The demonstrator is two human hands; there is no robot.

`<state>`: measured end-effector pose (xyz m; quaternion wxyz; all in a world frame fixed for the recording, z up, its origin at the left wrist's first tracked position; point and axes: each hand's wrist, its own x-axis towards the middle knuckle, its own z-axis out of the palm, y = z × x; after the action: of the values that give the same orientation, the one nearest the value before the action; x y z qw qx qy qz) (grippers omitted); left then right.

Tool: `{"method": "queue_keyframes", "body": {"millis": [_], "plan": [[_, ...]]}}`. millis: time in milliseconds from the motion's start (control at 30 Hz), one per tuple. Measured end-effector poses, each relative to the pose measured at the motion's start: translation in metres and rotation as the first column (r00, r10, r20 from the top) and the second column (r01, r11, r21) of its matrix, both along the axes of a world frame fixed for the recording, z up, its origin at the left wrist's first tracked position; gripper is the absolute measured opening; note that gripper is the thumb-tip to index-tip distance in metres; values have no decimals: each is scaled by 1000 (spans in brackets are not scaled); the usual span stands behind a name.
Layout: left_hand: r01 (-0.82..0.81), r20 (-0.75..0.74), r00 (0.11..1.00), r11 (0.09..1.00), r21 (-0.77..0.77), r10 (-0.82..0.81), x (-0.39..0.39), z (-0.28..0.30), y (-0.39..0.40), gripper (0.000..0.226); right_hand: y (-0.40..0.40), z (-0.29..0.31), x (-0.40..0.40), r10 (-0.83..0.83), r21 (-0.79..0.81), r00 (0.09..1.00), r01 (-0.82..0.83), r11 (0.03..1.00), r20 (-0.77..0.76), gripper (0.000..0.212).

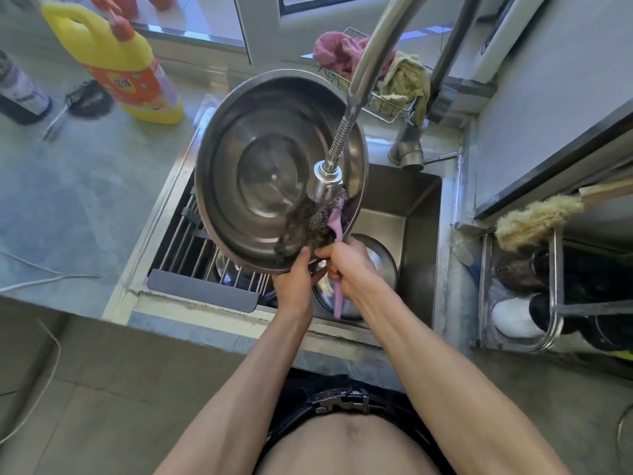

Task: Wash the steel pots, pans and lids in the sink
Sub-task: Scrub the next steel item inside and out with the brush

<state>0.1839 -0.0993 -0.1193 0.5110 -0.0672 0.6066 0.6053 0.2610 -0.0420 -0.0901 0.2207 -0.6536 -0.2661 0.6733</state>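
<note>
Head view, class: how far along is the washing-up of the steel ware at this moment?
Done: nothing visibly finished. In hand: the left hand grips the tilted steel lid at its rim, and the right hand holds the pink-handled scourer against its inside. Left: another steel piece lies in the sink.

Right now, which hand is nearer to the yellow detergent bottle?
Left. The left hand grips the big steel lid's near rim, on the side toward the yellow detergent bottle. The right hand, holding the pink-handled scrubber, sits farther right.
</note>
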Motion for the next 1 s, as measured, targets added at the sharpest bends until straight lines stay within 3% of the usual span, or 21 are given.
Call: {"method": "queue_keyframes", "body": {"millis": [167, 267, 300, 367, 467, 533, 633, 700, 733, 833, 900, 1000], "plan": [[-125, 50, 991, 992, 35, 123, -11, 14, 12, 25, 4, 11, 13, 253, 178, 936, -300, 937, 243, 25], [-123, -13, 992, 992, -37, 122, -23, 11, 7, 34, 14, 13, 30, 331, 308, 810, -512, 802, 485, 52], [-110, -37, 993, 992, -62, 108, -28, 5, 5, 40, 20, 13, 34, 322, 380, 768, -576, 724, 553, 49], [-72, -87, 994, 993, -98, 63, -33, 0, -1, 46, 33, 13, 41, 299, 400, 592, -763, 508, 749, 38], [2, -135, 991, 995, -97, -15, -36, 1, -6, 50, 52, 20, 44, 213, 136, 185, -965, 226, 959, 40], [56, -165, 984, 997, -54, -64, -38, 3, -6, 52, 59, 23, 41, 172, -5, 22, -988, 153, 985, 50], [93, -230, 969, 996, 1, -90, -43, 9, -3, 57, 59, 25, 31, 142, -93, -74, -986, 137, 987, 49], [117, -274, 956, 993, 27, -105, -45, 15, 0, 57, 52, 24, 22, 228, -98, -61, -983, 157, 972, 37], [125, -295, 949, 992, 28, -111, -45, 19, 0, 55, 44, 22, 17, 301, -67, -9, -981, 183, 954, 33], [140, -353, 926, 990, -8, -134, -46, 14, 0, 43, 15, 7, 1, 562, 149, 328, -929, 340, 759, 35], [167, -415, 895, 986, -23, -161, -47, 6, -4, 33, 3, 6, -7, 622, 283, 537, -839, 465, 570, 34], [184, -442, 878, 982, -37, -181, -44, 17, -7, 32, 3, 16, -10, 624, 322, 699, -715, 620, 350, 33]]}}
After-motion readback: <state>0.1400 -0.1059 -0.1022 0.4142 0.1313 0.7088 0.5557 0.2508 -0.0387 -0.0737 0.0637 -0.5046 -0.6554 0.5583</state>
